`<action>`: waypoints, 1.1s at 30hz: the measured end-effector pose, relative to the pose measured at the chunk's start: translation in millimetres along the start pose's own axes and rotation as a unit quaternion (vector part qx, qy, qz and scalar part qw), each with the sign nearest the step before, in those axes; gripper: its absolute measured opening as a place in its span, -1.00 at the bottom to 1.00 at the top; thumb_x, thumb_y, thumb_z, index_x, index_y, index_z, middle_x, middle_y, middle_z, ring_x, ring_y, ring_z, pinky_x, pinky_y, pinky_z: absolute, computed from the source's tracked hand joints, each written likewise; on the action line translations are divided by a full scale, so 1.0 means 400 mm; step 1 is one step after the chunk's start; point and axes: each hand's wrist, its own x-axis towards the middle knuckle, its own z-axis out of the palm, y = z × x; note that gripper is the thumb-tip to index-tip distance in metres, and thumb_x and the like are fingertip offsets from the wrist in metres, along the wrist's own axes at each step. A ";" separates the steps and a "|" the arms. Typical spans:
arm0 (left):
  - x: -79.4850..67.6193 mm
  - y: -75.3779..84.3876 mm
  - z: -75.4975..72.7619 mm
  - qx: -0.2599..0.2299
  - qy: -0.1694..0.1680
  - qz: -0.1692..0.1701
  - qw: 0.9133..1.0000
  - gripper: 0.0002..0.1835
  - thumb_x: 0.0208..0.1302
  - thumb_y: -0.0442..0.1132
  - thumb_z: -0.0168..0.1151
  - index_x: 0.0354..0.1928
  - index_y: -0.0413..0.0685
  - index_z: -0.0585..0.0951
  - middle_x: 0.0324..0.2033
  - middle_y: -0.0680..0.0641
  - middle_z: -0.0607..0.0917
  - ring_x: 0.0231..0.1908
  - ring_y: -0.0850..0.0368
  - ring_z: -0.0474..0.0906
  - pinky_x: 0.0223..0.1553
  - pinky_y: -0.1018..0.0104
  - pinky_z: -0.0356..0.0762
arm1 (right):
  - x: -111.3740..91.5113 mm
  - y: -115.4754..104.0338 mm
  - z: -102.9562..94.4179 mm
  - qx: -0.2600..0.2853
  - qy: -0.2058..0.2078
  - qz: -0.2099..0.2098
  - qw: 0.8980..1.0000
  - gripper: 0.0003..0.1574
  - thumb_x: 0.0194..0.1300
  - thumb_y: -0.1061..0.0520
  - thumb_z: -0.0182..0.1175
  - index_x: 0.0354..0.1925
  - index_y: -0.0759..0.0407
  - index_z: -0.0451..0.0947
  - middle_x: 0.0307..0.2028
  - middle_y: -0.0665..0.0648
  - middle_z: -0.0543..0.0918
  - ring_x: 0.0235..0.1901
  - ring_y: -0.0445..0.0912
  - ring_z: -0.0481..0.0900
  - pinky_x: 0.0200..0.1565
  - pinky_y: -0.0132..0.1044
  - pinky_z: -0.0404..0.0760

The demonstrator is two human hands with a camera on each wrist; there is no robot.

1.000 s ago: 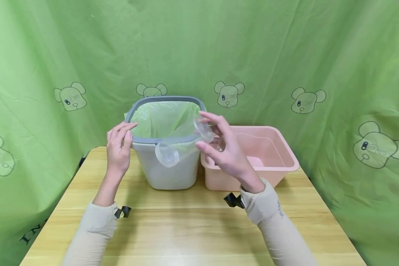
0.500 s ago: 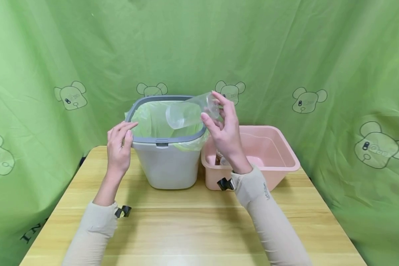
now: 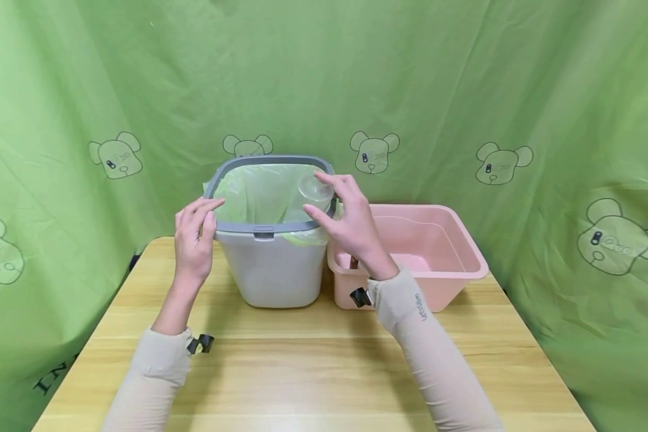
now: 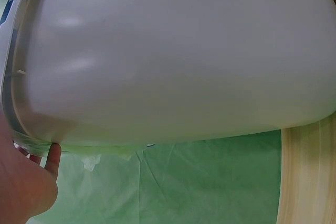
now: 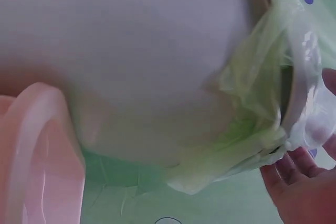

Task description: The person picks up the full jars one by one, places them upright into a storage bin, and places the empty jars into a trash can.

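A light grey trash bin (image 3: 270,273) stands on the table, with a grey rim and a pale green bag lining (image 3: 264,186) it. My left hand (image 3: 193,240) holds the bin's left rim; in the left wrist view one fingertip (image 4: 53,158) shows by the outer wall. Over the right rim, my right hand (image 3: 351,222) has its thumb and fingers round a clear plastic cup (image 3: 314,188). The cup's round base faces up and its body slants down into the bin, mostly hidden. In the right wrist view the fingers (image 5: 299,169) are beside the bunched bag edge (image 5: 252,77).
To the bin's right is a pink plastic tub (image 3: 470,273); a small brown thing (image 3: 354,262) shows in it, partly behind my right wrist. Both containers stand on the wooden table (image 3: 281,372). A green curtain (image 3: 302,72) with bear prints hangs around it.
My right hand first raised the cup from in front of the bin to above its right rim, then lowered it, turning its base upward. My left hand stays on the rim.
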 end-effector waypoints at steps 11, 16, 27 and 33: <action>0.002 -0.001 0.000 -0.001 -0.002 0.002 1.000 -0.59 0.53 -0.10 -0.03 0.20 -0.03 0.70 0.26 -0.16 0.62 0.34 -0.09 0.33 0.34 -0.20 0.21 | 0.004 0.017 0.005 -0.026 -0.066 0.013 0.997 -0.28 0.33 -0.10 0.41 0.40 -0.03 0.51 0.21 0.15 0.57 0.13 -0.01 0.55 0.21 -0.01 0.56; 0.001 -0.003 0.001 0.002 -0.004 0.000 1.000 -0.58 0.53 -0.10 -0.03 0.20 -0.04 0.70 0.27 -0.18 0.61 0.35 -0.10 0.33 0.36 -0.23 0.20 | 0.009 0.017 0.000 -0.037 -0.102 0.018 0.994 -0.28 0.37 -0.14 0.35 0.43 -0.04 0.48 0.26 0.12 0.56 0.25 0.00 0.51 0.33 0.04 0.47; 0.001 0.000 -0.001 0.002 -0.004 0.001 1.000 -0.57 0.53 -0.07 -0.04 0.20 -0.04 0.69 0.27 -0.19 0.61 0.36 -0.12 0.32 0.35 -0.25 0.20 | 0.017 0.021 -0.005 -0.040 -0.131 0.034 0.990 -0.26 0.38 -0.16 0.32 0.45 -0.04 0.45 0.26 0.12 0.57 0.26 -0.01 0.50 0.36 0.06 0.43; -0.001 -0.001 -0.002 0.005 -0.007 -0.005 1.000 -0.54 0.53 -0.02 -0.06 0.21 -0.04 0.69 0.27 -0.18 0.60 0.36 -0.14 0.31 0.34 -0.25 0.21 | 0.012 0.020 -0.004 -0.037 -0.131 0.028 0.990 -0.25 0.39 -0.15 0.32 0.45 -0.01 0.44 0.24 0.11 0.57 0.24 -0.03 0.51 0.36 0.05 0.43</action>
